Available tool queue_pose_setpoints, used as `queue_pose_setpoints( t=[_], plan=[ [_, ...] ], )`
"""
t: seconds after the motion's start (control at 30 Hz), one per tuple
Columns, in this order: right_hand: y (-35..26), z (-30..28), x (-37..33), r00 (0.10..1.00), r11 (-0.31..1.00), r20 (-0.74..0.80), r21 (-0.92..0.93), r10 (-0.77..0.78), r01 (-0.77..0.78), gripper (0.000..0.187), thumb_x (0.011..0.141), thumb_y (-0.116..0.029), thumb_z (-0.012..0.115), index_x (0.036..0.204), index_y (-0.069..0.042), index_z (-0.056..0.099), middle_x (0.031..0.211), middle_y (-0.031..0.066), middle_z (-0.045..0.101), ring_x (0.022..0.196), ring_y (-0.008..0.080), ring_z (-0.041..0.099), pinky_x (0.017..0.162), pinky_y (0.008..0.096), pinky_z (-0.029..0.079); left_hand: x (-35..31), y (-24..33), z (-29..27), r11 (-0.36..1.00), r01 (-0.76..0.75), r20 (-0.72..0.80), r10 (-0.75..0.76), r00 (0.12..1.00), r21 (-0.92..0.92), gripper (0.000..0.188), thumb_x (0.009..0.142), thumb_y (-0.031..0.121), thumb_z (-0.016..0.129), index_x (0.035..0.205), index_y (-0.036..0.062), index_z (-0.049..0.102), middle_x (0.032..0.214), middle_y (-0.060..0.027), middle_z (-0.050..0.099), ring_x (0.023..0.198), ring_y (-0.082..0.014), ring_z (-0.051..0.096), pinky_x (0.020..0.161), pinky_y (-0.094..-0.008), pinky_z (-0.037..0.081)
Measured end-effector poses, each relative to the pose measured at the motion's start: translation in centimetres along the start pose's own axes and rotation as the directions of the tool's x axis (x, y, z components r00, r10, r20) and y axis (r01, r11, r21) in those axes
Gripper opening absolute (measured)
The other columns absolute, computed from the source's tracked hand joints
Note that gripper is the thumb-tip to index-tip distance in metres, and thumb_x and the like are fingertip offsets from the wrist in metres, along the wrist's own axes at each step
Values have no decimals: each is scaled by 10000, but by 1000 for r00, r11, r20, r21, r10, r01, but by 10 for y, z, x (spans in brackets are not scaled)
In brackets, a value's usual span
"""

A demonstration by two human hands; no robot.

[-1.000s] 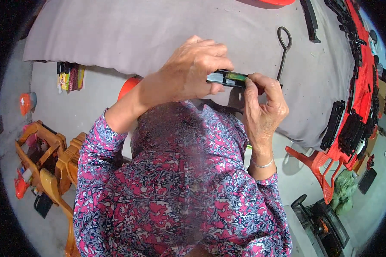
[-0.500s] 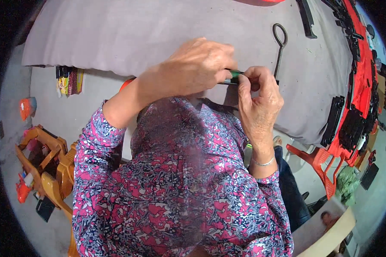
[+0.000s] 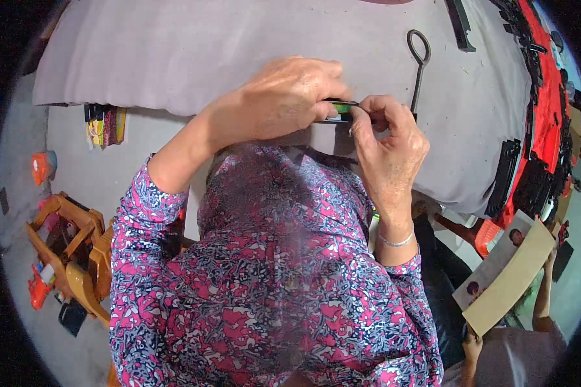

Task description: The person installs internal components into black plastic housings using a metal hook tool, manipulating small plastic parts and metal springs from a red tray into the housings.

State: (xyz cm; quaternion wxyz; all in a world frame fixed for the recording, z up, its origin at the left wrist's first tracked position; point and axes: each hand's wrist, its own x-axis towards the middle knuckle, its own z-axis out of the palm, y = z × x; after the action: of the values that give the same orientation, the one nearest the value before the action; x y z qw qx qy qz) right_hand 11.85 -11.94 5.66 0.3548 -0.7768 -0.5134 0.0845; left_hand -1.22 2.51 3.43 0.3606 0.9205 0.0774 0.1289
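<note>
Far left, I see an orange object (image 3: 42, 166) by the wall, and lower down a brown wooden-looking chair (image 3: 77, 222) with something red (image 3: 39, 290) beside it and a flat black item (image 3: 73, 318) on the floor. Next right, colorful packets (image 3: 108, 124) show below the edge of the gray cloth (image 3: 174, 51) that covers the counter.

Middle: person in a floral shirt (image 3: 265, 277), close up to the counter. Left hand (image 3: 297, 90) comes in from the left, palm down, thumb and fingers pinched on the left end of a small black piece (image 3: 340, 117) with a bright green insert (image 3: 344, 108). The piece sits between the two hands, over the near part of the gray cloth; much of it is hidden by fingers. Right hand (image 3: 392, 137) grips its right end, thumb on the near side, fingers curled. Silvery bracelet (image 3: 396, 241) on that wrist.

Right of the hands, a dark metal rod (image 3: 419, 80) with a looped end lies on the cloth, lower end near the right hand. Black strip (image 3: 459, 26) farther up. Then more black strips (image 3: 503, 179), a red cloth (image 3: 549, 135) with dark parts, and a red plastic chair (image 3: 487, 237). Lower right, a co-worker (image 3: 529, 355) holds a cardboard panel (image 3: 511, 284) with both hands.
</note>
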Motion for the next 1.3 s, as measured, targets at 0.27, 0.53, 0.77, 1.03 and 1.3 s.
queue_pose_setpoints(
  t=[0.27,0.53,0.77,1.03,1.3],
  plan=[
    [4,11,-6,992,999,-129,52,8,-2,106,789,-13,739,865,-1,666,729,28,633,679,100,576,651,243,479,-3,1,-5,999,-29,38,28,999,34,276,837,147,634,1072,3,637,917,-133,565,898,-342,582,818,-445,463],
    [2,8,-15,963,912,-124,369,241,-180,84,808,21,705,839,-13,635,774,81,655,679,168,600,633,272,487,-5,9,-8,996,83,56,-81,995,-33,327,787,62,576,1101,-23,615,967,-169,590,935,-379,587,830,-452,470],
    [5,18,-19,966,934,-184,339,180,-110,96,811,0,714,814,-23,621,765,71,642,675,184,585,626,311,486,-7,8,-5,996,73,44,-71,997,-54,328,780,60,572,1091,-28,628,950,-171,589,930,-375,588,822,-445,470],
    [5,19,-20,972,982,-203,168,118,-84,84,793,7,695,822,-41,633,782,83,652,697,240,575,639,352,464,-6,5,-3,997,60,78,-57,995,-46,335,789,56,541,1103,-19,630,986,-172,580,960,-368,579,845,-450,462],
    [2,18,-20,976,992,-216,124,41,-14,71,784,1,695,831,-26,649,770,96,636,704,263,560,663,360,445,-4,9,-4,998,45,48,-43,998,-40,257,841,103,564,1052,-11,656,944,-159,600,912,-366,595,799,-450,465]
  ],
)
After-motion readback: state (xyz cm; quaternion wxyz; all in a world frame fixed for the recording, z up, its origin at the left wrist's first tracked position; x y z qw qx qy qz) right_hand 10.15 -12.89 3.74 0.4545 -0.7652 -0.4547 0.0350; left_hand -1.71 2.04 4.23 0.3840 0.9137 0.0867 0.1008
